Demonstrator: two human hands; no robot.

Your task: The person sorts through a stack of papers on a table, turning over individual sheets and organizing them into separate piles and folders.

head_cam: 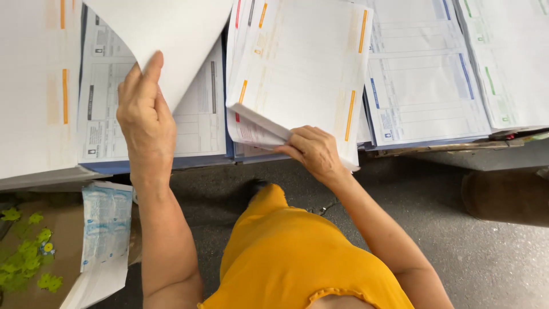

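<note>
Your left hand (pixel 146 117) pinches blank white sheet (pixel 171 34), lifted and curled over grey-marked form stack (pixel 194 123) at surface's front edge. Your right hand (pixel 313 151) grips front corner of orange-barred form bundle (pixel 303 68), raised off neighbouring stack. Blue-barred forms (pixel 420 86) and green-barred forms (pixel 509 63) lie toward right end. Pale blue plastic packet (pixel 106 220) sits below front edge, left.

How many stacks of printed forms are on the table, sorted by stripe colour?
Orange-striped stacks: 2
Black-printed stack, left hand lifting a sheet: 1
Blue-striped stack: 1
Green-striped stack: 1
Total: 5
</note>
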